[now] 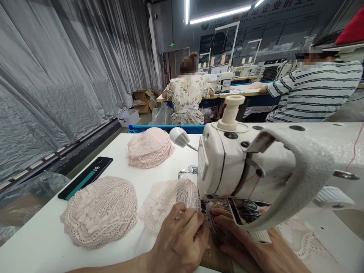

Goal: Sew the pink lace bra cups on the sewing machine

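Beneath the head of a white sewing machine (224,163), a pale pink lace piece (167,193) lies on the table and runs in under the needle area. My left hand (182,235) has its fingers curled and pinched on the lace just left of the needle. On the right side, my right hand (241,235) presses its fingers together on the lace by the presser foot, partly hidden behind the machine's guard. Red thread runs down the machine front. The needle itself is hidden.
On the white table (36,250) lie a stack of lace cups (102,208), another pink stack (149,148) and a dark phone-like object (87,178). More lace (304,239) lies right of the machine. Two people (186,94) sit ahead at other machines.
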Tool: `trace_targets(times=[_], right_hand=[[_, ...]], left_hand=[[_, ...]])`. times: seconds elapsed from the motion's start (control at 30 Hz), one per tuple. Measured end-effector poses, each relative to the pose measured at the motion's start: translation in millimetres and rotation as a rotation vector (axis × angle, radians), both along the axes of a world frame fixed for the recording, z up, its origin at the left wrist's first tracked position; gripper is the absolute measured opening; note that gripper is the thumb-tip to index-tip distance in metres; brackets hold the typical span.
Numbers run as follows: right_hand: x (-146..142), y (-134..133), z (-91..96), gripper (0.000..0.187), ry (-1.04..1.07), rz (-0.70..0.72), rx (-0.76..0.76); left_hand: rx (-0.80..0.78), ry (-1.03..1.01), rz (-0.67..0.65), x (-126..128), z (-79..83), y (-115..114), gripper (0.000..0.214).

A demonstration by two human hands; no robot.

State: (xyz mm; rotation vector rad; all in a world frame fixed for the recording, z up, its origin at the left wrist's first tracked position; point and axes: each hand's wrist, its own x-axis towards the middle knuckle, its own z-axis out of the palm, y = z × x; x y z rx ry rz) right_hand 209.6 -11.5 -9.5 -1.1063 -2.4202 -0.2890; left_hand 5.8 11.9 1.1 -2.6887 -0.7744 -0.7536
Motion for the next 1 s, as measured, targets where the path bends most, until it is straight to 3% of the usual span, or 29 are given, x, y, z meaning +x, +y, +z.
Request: trace_targets(times=[0.63,1.0], right_hand=[[1.5,-1.4,-14.5,0.031,0.005,-0.008,-0.075],[0.7,2.9,-1.5,0.022,0.043,0.003,-0.101]], left_hand=[[0.03,-0.038,-0.008,0.1,2.1,0.1,0.015],[0.032,-0.022,-0.002,0.2,2.4,-1.0,0.013]])
